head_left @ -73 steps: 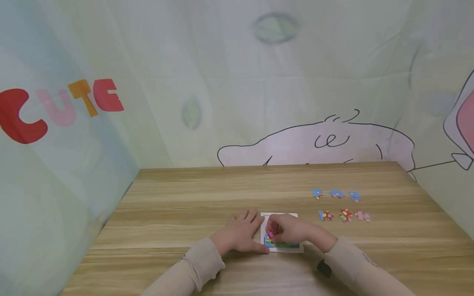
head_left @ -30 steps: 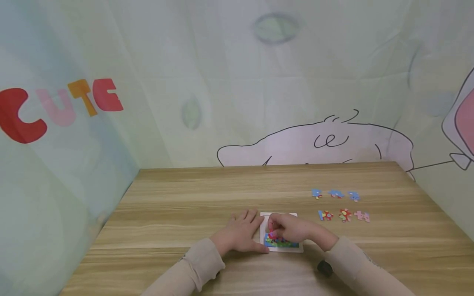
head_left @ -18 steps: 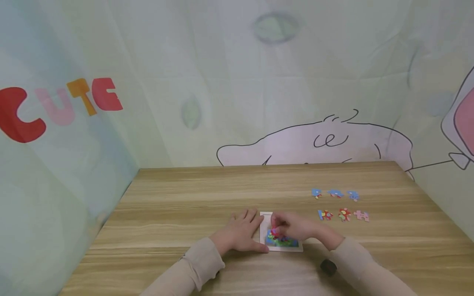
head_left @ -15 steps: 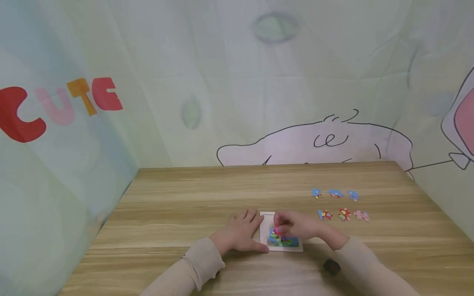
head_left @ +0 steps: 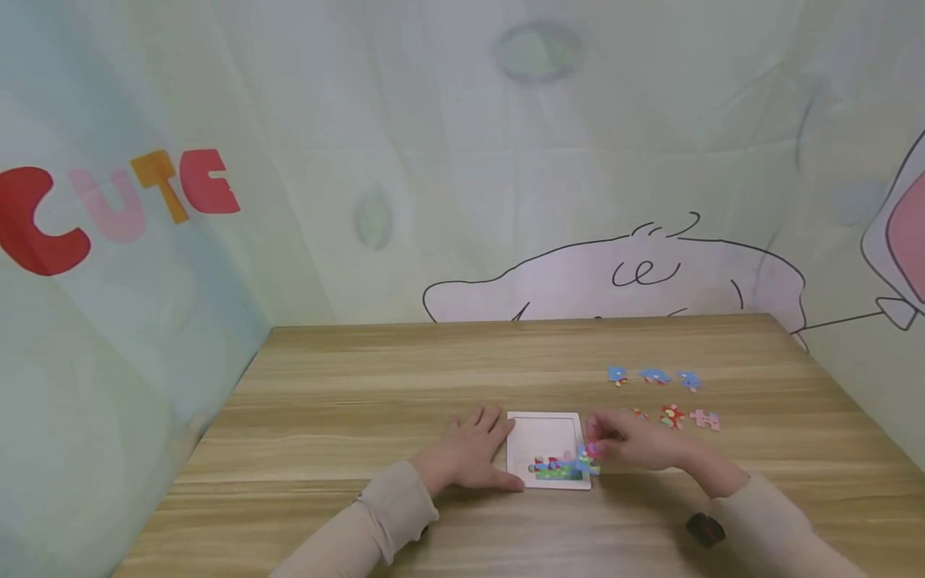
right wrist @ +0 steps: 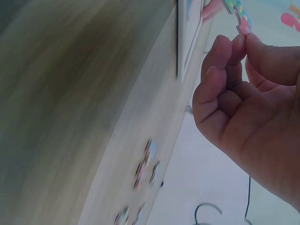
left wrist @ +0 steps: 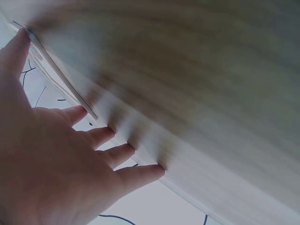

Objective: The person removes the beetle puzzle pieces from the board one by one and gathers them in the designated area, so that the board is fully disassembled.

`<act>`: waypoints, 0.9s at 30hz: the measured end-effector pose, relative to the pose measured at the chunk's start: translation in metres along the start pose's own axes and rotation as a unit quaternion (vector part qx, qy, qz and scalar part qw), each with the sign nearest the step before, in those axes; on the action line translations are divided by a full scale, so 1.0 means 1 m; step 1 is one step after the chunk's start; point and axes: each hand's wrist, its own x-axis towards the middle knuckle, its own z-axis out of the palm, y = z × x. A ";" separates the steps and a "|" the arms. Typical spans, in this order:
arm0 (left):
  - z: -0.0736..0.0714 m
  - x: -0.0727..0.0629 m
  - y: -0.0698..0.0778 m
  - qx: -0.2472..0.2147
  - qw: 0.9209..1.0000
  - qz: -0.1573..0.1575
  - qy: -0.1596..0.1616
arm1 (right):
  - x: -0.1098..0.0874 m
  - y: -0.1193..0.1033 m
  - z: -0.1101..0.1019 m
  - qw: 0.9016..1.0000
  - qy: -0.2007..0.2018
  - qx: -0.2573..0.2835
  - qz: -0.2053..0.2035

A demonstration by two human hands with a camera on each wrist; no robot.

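Observation:
My right hand point(head_left: 636, 440) pinches a jigsaw puzzle piece point(head_left: 588, 461) between thumb and fingertips, over the right rim of a white puzzle tray point(head_left: 538, 435). In the right wrist view, this blue, green and red piece point(right wrist: 243, 19) is tilted and raised above the table. Joined pieces point(head_left: 558, 470) form a colourful strip along the tray's bottom, while the upper part shows bare white. My left hand point(head_left: 470, 456) lies with fingers spread at the tray's left side. Its thumb rests on the lower left corner and its index finger touches the left rim.
Loose puzzle pieces lie in two rows at the right of the wooden table point(head_left: 376, 369). Three blue ones point(head_left: 654, 376) form the back row; a red piece point(head_left: 672, 416) and a pink piece point(head_left: 705, 419) sit in front. My right hand partly covers another.
My right hand has moved right from the tray's left part to its right rim, carrying the puzzle piece and uncovering the tray's inside. My left hand has stayed put.

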 end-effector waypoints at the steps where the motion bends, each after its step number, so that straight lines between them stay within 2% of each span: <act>1: 0.000 0.000 0.000 -0.001 1.000 -0.001 0.000 | -0.004 0.002 -0.001 1.000 0.001 0.000 -0.001; 10: -0.001 -0.001 0.000 0.003 1.000 -0.001 0.001 | -0.030 0.013 -0.013 1.000 0.008 -0.006 -0.007; 15: -0.002 -0.002 0.001 0.002 1.000 -0.002 0.002 | -0.041 0.017 -0.018 1.000 0.014 -0.002 0.013; 21: -0.002 -0.002 0.001 0.000 1.000 -0.002 0.000 | -0.048 0.027 -0.021 1.000 0.014 0.009 0.007; 27: -0.002 -0.003 0.001 -0.003 1.000 -0.001 0.000 | -0.051 0.035 -0.023 0.999 0.013 -0.006 0.038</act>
